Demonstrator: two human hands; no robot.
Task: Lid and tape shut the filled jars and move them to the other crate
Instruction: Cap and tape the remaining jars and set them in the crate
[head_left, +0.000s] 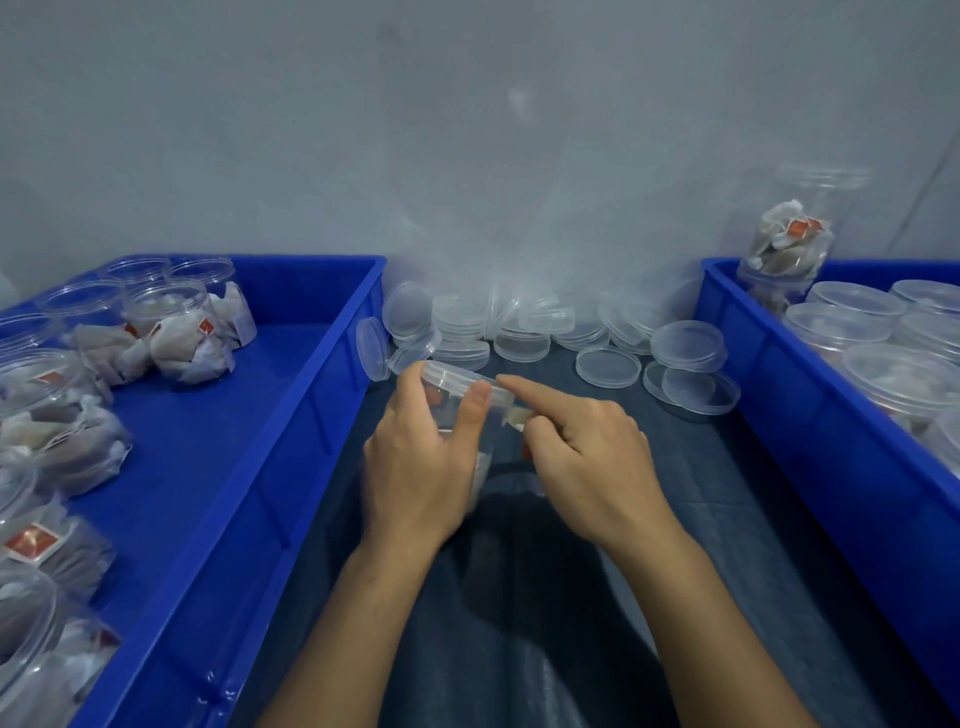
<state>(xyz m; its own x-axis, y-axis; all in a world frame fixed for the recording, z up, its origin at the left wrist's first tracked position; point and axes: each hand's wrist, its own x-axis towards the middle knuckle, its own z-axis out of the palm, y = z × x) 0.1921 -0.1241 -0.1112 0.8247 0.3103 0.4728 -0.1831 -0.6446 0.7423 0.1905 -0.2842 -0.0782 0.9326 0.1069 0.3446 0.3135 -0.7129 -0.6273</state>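
The red tags (32, 540) on the sachets carry no legible text.

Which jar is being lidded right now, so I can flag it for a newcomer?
Between the two blue crates, over the dark cloth, look where both hands meet. The left hand grips a clear jar. Unlike the crated jars, it is held in the air.

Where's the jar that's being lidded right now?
In the head view, the jar sits centre frame between the two blue crates, gripped by the left hand, with the right hand touching its lid.
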